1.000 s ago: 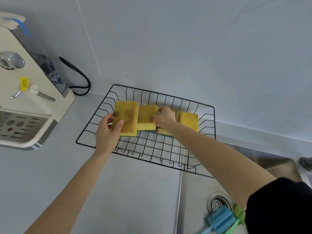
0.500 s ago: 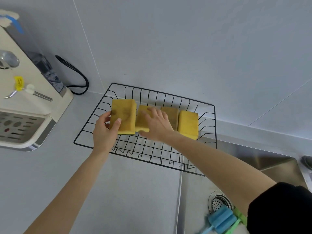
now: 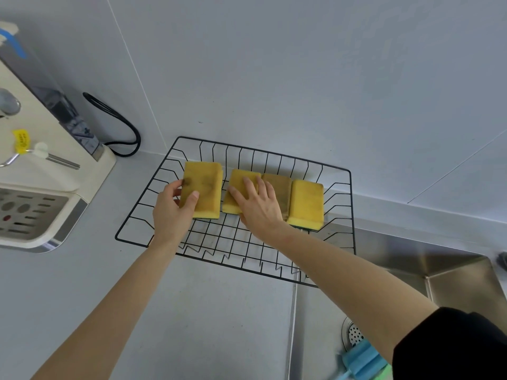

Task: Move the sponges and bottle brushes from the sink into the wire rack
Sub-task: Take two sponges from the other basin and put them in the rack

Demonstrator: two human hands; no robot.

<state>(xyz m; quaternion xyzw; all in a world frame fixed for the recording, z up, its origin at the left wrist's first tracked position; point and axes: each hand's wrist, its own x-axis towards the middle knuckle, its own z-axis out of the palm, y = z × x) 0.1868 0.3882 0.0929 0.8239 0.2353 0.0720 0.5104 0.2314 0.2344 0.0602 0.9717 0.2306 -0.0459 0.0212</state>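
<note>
Right hand (image 3: 258, 207) slid left, now flat w/ straight fingers on 2nd sponge (image 3: 238, 192); left hand (image 3: 174, 212) pinches end sponge (image 3: 203, 193). Brushes (image 3: 362, 362) lie near-right in sink (image 3: 452, 272), nearer right arm.

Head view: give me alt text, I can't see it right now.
Four yellow sponges lie in a black wire rack; the left hand grips the leftmost, the right hand rests flat on the second. A blue bottle brush lies in the sink.
</note>
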